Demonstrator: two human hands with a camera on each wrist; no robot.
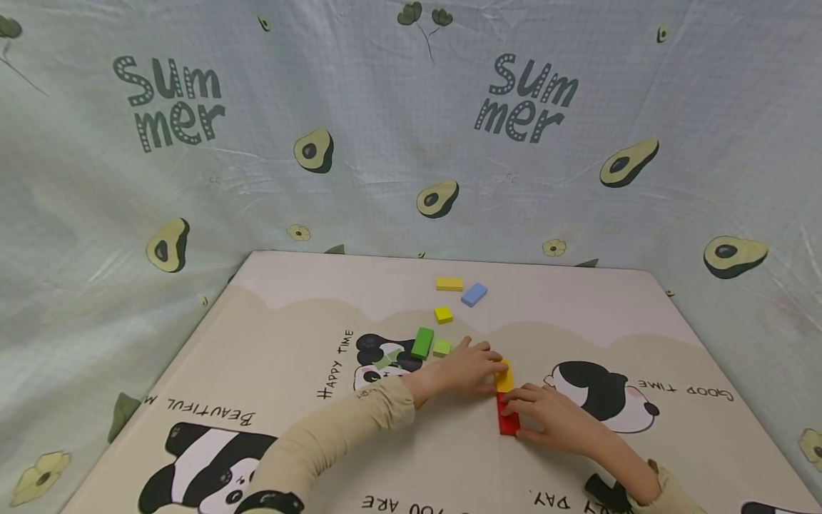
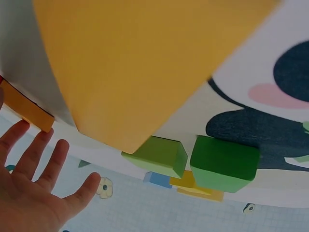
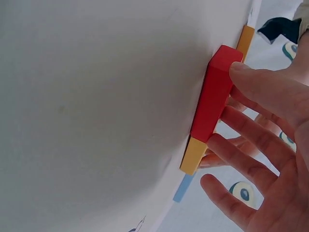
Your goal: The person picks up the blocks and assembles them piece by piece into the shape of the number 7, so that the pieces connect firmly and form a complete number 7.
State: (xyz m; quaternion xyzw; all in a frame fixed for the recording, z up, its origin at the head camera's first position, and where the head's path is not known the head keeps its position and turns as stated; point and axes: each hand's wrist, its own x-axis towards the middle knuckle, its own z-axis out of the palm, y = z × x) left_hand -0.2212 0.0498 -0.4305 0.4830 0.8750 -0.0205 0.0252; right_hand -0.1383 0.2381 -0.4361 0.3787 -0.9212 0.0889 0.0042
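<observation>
A yellow-orange block point(image 1: 504, 380) and a red block point(image 1: 508, 422) lie end to end on the patterned table cover. My left hand point(image 1: 467, 369) holds the yellow-orange block, its fingers over the far part and the thumb on the left side. In the left wrist view the fingertips point(image 2: 46, 134) touch that block. My right hand point(image 1: 557, 417) grips the red block point(image 3: 212, 99), with fingers across its top and the thumb near its closer end. Another yellow-orange block point(image 2: 130, 72) looms large close to the left wrist; the left arm hides it in the head view.
Beyond the left hand lie a green block point(image 1: 422, 343), a light green block point(image 1: 442, 348) and a small yellow block point(image 1: 443, 315). Farther back are a long yellow block point(image 1: 449, 284) and a blue block point(image 1: 474, 295). A printed curtain point(image 1: 372, 93) hangs behind the table.
</observation>
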